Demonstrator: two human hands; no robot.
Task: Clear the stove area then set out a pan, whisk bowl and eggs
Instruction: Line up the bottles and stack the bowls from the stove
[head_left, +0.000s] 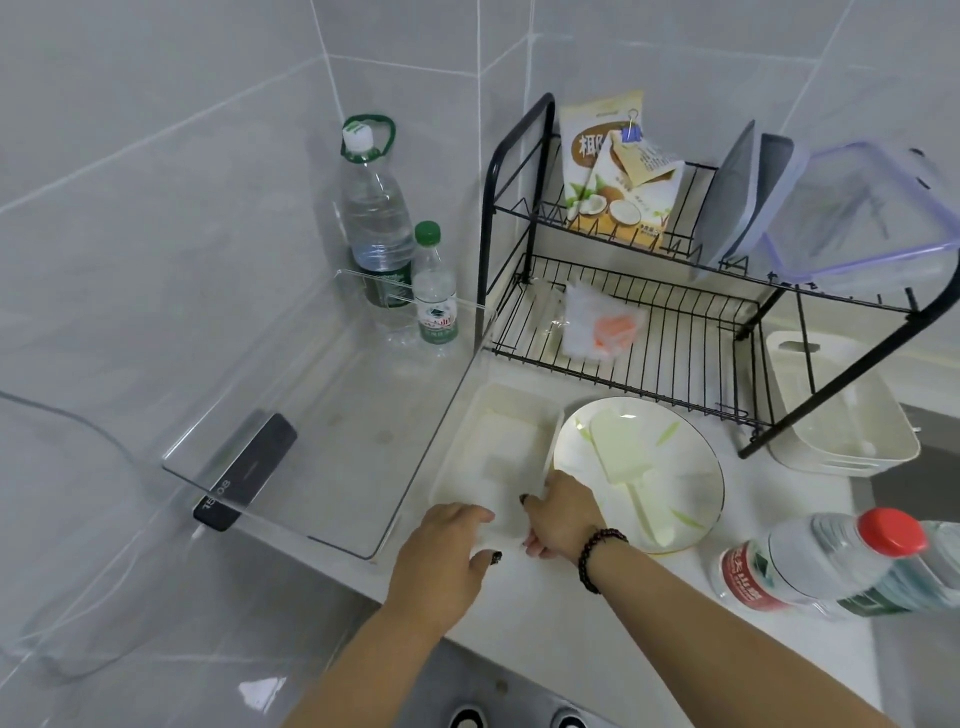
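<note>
Both hands are on the white tray (493, 452) sitting on the counter (597, 613) — clearing step, I judge, nothing set out yet. My left hand (441, 551) rests on the tray's near edge at about 7 o'clock of it, fingers fairly straight, thumb tucked below; I read it as pressing or steadying, not clamped. My right hand (561, 514) grasps the near right corner at 5 o'clock, fingers curled over the rim, beaded bracelet (597, 558) on the wrist.

The tray is wedged between the clear acrylic bin (332, 415) at its 9 o'clock and the plate (639, 473) at its 3 o'clock, touching or just beside both. The plate carries a pale spatula (631, 467). The dish rack (649, 322) stands at 12 o'clock, its lower shelf near the tray's far end.

To do it well: get the left fingers under the rim too, lift level and straight toward 6 o'clock — not sideways, or the corner clips the plate. Watch the bottle with the red cap (831, 561) lying at 4 o'clock of the right wrist.

No pan, whisk bowl or eggs in view; can't tell where they are. Stove knobs (467, 719) peek in at the bottom edge.
</note>
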